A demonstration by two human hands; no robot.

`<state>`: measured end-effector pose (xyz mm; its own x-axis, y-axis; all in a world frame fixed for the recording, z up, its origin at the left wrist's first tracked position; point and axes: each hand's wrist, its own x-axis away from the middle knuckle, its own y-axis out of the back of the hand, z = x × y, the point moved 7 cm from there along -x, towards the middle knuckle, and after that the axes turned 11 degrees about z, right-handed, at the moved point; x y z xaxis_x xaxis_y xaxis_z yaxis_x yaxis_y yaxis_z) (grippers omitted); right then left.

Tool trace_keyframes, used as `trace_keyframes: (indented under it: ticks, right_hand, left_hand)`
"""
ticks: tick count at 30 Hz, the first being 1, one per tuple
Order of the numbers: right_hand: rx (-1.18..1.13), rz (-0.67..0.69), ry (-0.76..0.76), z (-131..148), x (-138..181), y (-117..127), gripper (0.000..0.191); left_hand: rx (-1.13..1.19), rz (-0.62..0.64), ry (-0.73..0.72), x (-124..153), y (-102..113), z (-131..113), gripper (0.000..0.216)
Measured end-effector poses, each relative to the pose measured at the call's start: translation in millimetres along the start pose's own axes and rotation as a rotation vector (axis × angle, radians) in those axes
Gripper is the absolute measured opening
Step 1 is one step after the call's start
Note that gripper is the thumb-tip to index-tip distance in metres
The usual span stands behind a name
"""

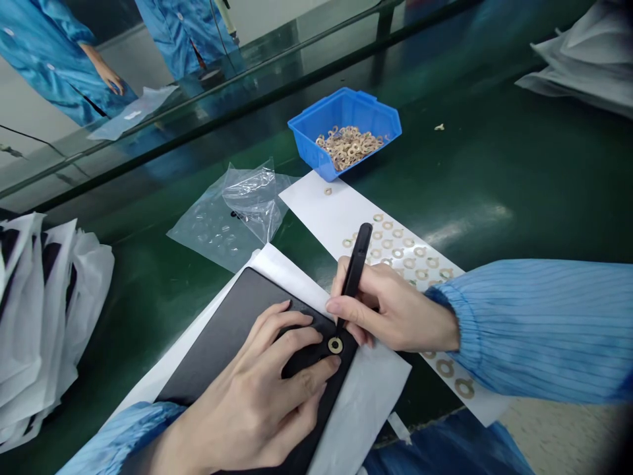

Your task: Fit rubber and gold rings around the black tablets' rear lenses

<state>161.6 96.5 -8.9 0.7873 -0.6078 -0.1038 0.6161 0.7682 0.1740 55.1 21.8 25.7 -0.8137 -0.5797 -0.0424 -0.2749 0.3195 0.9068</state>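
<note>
My right hand (383, 307) is closed around a black pen-like tool (357, 260), probably tweezers, held upright. Its tip touches or nearly touches a small tan ring (335, 344) near the corner of a flat black panel (217, 330). My left hand (262, 389) lies on that panel with fingers spread, its index finger and thumb close to the ring. Beneath the panel is a white sleeve (368, 402). On the right, partly behind my right hand, a white strip (316, 204) carries rows of tan ring stickers (397, 253).
A blue bin (311, 148) of small tan rings (352, 146) stands at the back. Left of it lies a clear plastic bag (212, 224). White-sleeved panels (44, 330) stack at left, more white sleeves (588, 56) at right. Two people in blue coats (54, 53) are across the bench.
</note>
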Motion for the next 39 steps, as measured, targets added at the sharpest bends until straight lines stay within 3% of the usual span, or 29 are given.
trace_keyframes:
  ticks: [6, 10, 21, 28, 39]
  right_hand:
    - [0.298, -0.067, 0.206, 19, 6, 1, 0.012]
    - [0.358, -0.077, 0.360, 28, 12, -4, 0.006]
    - [0.291, -0.132, 0.314, 26, 15, 0, 0.011]
    - [0.341, -0.109, 0.343, 26, 17, -5, 0.005]
    - [0.201, -0.013, 0.367, 25, 17, -9, 0.008]
  left_hand:
    - [-0.025, -0.008, 0.019, -1, -2, 1, 0.036]
    - [-0.078, -0.007, 0.050, -3, -2, 0, 0.033]
    - [-0.141, -0.021, 0.156, -2, -2, -5, 0.033]
    - [-0.169, 0.039, 0.122, -1, -7, -5, 0.035]
    - [-0.087, -0.119, 0.055, 4, 1, -9, 0.022]
